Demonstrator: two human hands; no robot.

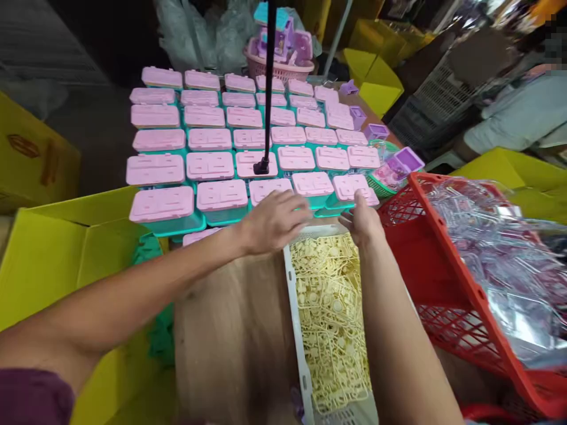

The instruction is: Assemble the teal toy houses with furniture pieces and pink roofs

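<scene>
On the counter [230, 330], we note the left hand [272, 221] over pink-lidded boxes [221, 198], grip open and empty; the right hand [363, 221] grip cannot be told.

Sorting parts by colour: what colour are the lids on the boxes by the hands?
Pink lids, teal bases; head view.

The small boxes [221, 203] by my fingers [296, 213] are plastic: the pink lids are matt and smooth with shallow moulded relief, and the teal bodies have a slight shine. My counter [230, 330] is pale wood, matt, with a fine grain. The white tray [294, 307] is hard plastic, and the cream parts [330, 307] in it are thin, dull plastic. The red crate [411, 254] is plastic lattice, a little glossy. The bags [496, 248] inside it are clear film, wrinkled and very shiny. The yellow cartons [48, 260] look like matt cardboard.
</scene>
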